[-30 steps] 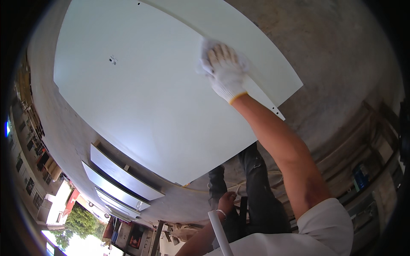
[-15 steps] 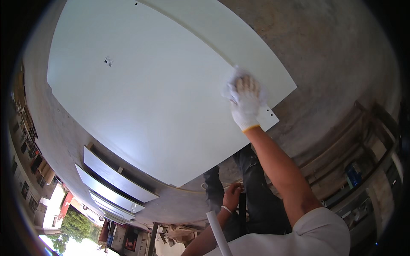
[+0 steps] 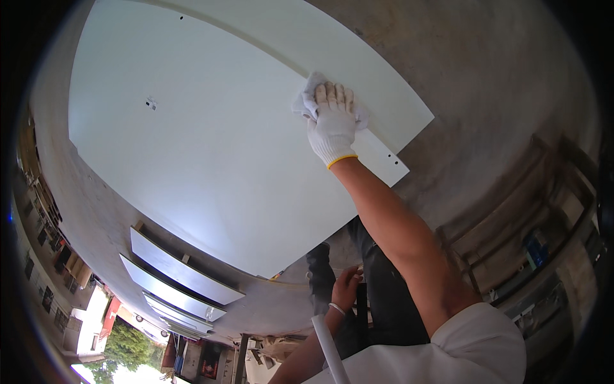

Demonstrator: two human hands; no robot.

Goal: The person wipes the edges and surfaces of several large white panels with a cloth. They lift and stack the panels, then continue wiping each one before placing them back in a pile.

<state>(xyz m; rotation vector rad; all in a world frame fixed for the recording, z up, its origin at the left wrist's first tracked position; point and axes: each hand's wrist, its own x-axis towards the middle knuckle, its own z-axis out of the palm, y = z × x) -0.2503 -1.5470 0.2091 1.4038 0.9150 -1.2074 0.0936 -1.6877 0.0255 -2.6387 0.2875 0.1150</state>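
Note:
A large pale white panel (image 3: pixel 192 128) lies in front of me, with a second white panel (image 3: pixel 358 70) showing along its far right edge. My right hand (image 3: pixel 334 123), in a white knit glove with a yellow cuff, presses a white cloth (image 3: pixel 309 96) onto the panel near that edge. The fingers lie bunched over the cloth. Down by my dark trousers, my bare left hand (image 3: pixel 346 289) has its fingers curled; what they hold, if anything, is hidden. A white band circles the left wrist. Small dark holes mark the panel's near right corner.
Several narrow white boards (image 3: pixel 185 265) lie at the left on the grey floor (image 3: pixel 486 70). Brown wooden framing (image 3: pixel 505 205) stands at the right, with a blue object (image 3: pixel 536 248) within it. A white tube (image 3: pixel 329 349) rises close to my body.
My right hand and the cloth have moved left and farther away across the panel. The view has shifted slightly. My left hand stays by my legs.

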